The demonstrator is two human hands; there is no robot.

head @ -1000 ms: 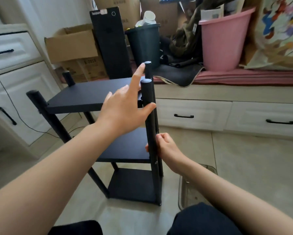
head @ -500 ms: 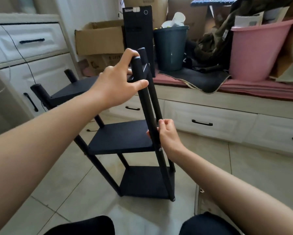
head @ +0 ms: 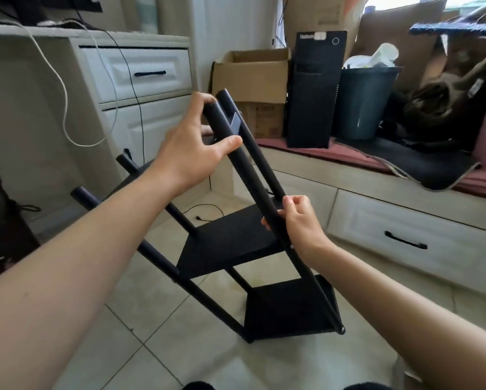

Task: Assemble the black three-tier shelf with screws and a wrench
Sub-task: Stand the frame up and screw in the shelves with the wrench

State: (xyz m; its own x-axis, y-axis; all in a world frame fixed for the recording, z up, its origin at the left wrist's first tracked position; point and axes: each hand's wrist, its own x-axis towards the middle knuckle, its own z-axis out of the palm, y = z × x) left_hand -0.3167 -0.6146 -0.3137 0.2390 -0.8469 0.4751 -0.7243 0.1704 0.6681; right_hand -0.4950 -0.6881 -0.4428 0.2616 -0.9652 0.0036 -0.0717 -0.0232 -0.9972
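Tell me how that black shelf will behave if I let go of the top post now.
Likely to tip: the shelf is tilted, and only the foot at the lower right looks planted on the floor. Probably light, since the left hand and right hand steady it by one post. It seems stiff.

**Colours around the black shelf**

I see a matte black shelf, its boards and round posts all the same plain black, standing on pale beige floor tiles with thin darker grout lines. Left of the shelf is a cream-white cabinet with a black drawer handle; a white cable and a thin black cable hang across it. Behind the shelf sits a plain brown cardboard box, then a black computer tower, then a dark blue-grey bin. Right of the shelf, cream drawers carry black handles beneath a dusty-red cushion.
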